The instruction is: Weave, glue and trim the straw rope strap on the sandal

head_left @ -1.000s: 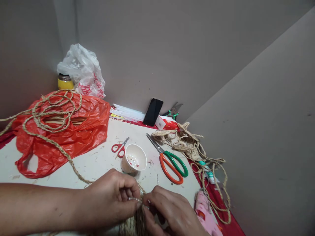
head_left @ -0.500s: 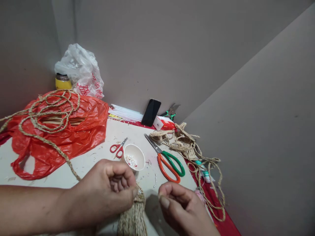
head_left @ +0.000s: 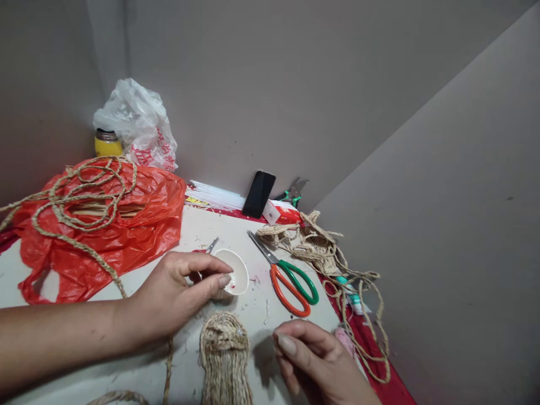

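Observation:
My left hand point(head_left: 181, 292) reaches to the small white cup point(head_left: 236, 270) of beads, thumb and fingers at its rim, touching it and pinched together. My right hand point(head_left: 314, 360) hovers at the lower right with fingers curled and thumb pressed to them; what it holds, if anything, I cannot make out. Between the hands lies a woven straw piece point(head_left: 225, 360) flat on the table, with a small bead near its top. A braided straw rope point(head_left: 80, 242) runs from the red bag towards me.
Large orange-and-green scissors point(head_left: 291, 278) lie right of the cup; small red scissors point(head_left: 208, 247) sit partly behind my left hand. A red plastic bag point(head_left: 126, 230), white bag point(head_left: 139, 126), yellow jar point(head_left: 107, 143), phone point(head_left: 258, 194), pliers point(head_left: 293, 191) and tangled straw cord point(head_left: 320, 247) line the walls.
My left hand left the woven piece and moved up to the bead cup. The hands separated, uncovering the woven piece. My right hand drew back to the right.

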Demonstrator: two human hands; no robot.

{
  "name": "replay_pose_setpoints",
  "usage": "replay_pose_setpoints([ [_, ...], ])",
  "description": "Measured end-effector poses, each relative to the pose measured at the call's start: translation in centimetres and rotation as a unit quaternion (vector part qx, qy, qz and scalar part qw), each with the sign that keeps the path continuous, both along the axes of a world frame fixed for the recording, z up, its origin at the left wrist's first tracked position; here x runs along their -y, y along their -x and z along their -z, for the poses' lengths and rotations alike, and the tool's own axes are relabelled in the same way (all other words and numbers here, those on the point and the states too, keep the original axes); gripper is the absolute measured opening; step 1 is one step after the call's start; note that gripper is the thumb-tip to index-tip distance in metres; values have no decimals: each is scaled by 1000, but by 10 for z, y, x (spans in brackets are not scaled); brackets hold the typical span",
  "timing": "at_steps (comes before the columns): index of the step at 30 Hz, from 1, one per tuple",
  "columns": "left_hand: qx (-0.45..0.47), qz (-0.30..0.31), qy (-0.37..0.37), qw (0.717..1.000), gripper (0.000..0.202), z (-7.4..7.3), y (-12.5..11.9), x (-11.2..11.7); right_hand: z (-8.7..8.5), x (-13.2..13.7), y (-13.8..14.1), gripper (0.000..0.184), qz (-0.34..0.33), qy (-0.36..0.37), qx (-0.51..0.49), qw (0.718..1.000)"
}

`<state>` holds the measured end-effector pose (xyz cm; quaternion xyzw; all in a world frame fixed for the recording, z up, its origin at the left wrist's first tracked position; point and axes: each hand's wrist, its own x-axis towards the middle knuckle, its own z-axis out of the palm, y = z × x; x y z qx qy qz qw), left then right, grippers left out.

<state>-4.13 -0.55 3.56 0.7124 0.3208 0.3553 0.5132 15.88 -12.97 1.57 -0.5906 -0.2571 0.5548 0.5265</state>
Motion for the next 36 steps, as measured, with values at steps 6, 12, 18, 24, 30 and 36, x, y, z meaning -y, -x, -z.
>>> replay_pose_setpoints([
  [6, -39, 5, -215, 976, 8, 4, 4, 4, -3, -1, -10, 29, 26, -39, 22, 999],
  [12, -177, 165, -362, 900, 23, 10, 9, 12, 3, 0, -4, 27, 21, -20, 52, 998],
  [18, -412, 175, -326, 833, 9, 10, 7, 10, 9, -4, 4, 31, 6, 7, 113, 994],
  [24, -352, 132, -229, 898, 14, 15, 12, 11, 10, -7, 6, 33, 12, 2, 141, 990],
  [30, -334, 188, -190, 904, 19, 16, 2, 23, 16, -4, 11, 31, 45, -21, 162, 985],
  [36, -270, 193, -68, 941, 29, 27, -9, 25, 18, -4, 10, 24, -9, -38, 194, 980],
])
